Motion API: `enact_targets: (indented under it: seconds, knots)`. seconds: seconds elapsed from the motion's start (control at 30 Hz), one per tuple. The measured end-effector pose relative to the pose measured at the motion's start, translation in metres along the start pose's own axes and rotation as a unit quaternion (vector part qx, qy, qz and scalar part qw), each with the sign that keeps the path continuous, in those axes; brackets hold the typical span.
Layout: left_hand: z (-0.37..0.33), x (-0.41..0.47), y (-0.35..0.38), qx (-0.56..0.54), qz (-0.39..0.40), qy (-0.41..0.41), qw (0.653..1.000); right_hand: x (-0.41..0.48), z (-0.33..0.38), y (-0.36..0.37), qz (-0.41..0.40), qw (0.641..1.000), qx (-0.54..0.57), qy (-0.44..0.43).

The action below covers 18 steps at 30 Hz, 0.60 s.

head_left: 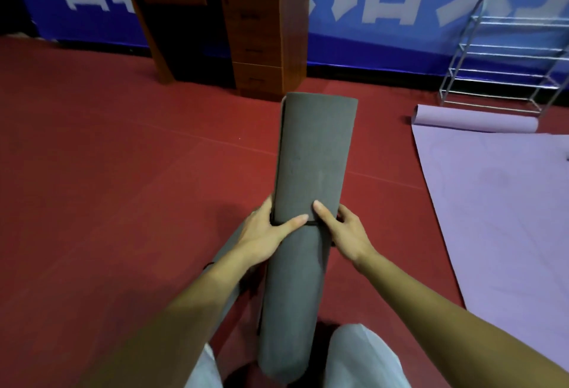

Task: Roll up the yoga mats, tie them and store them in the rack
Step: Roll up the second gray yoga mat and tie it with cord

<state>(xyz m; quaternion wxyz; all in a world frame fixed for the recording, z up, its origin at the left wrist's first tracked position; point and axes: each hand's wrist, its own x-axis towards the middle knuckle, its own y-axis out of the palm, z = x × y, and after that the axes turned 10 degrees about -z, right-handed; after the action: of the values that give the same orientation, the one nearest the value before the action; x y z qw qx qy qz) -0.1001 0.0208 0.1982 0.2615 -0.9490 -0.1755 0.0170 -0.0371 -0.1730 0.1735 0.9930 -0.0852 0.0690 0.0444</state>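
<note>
The left hand and right hand both grasped the rolled grey mat, thumbs on its black strap.

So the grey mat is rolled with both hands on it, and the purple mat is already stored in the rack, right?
No: the head view shows the purple mat lying mostly unrolled on the floor before the rack, not in it. The grey mat is rolled, with left hand and right hand gripping it.

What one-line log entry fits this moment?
left hand: grips grey mat | right hand: grips grey mat | strap: round grey mat | purple mat: mostly flat | rack: behind it
</note>
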Motion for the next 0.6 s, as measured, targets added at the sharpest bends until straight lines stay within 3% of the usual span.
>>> enact_targets:
  seconds: [0.17, 0.33, 0.5, 0.6]
  knots:
    - [0.037, 0.036, 0.023, 0.018, 0.078, -0.079, 0.994, 0.011, -0.036, 0.024, -0.067, 0.986, -0.058, 0.139]
    - [0.143, 0.058, 0.075, 0.109, 0.202, -0.122, 0.966, 0.02, -0.126, 0.06, -0.066, 0.959, -0.037, 0.275]
    - [0.203, 0.043, 0.104, 0.31, 0.262, -0.103, 0.908, 0.021, -0.212, 0.091, -0.019, 0.958, -0.059, 0.28]
    - [0.22, 0.03, 0.105, 0.367, 0.215, -0.069, 0.902, 0.007, -0.221, 0.096, 0.001, 0.964, -0.144, 0.221]
